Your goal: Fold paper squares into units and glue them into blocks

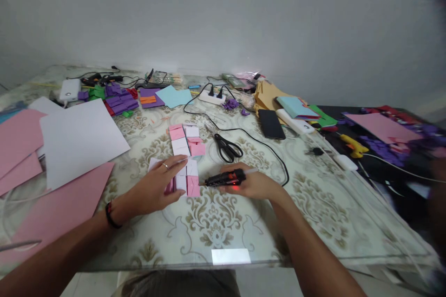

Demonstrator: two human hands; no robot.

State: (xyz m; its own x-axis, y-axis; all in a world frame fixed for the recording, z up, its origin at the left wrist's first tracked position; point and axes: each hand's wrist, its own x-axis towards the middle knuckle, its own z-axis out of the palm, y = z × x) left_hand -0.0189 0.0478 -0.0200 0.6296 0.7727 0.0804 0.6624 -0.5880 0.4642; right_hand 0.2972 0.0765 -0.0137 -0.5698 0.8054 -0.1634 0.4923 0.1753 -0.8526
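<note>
My left hand (160, 184) lies with fingers apart over a group of folded pink and white paper pieces (193, 185), pressing them onto the patterned tabletop (216, 218). Wrapped round a black hot glue gun (226, 177) is my right hand (256, 182); a small red light glows on the gun. Its nozzle points left, close to the lower pink piece, though I cannot tell whether it touches. Beyond my left hand, more folded pink and white pieces (179, 141) sit in two columns. Black-handled scissors (227, 147) lie just behind the glue gun.
White and pink sheets (81, 139) spread over the left side. A power strip (212, 97) with a black cord stands at the back, near purple folded papers (120, 102). To the right are a phone (271, 124), a white device (295, 121) and a yellow glue gun (353, 145).
</note>
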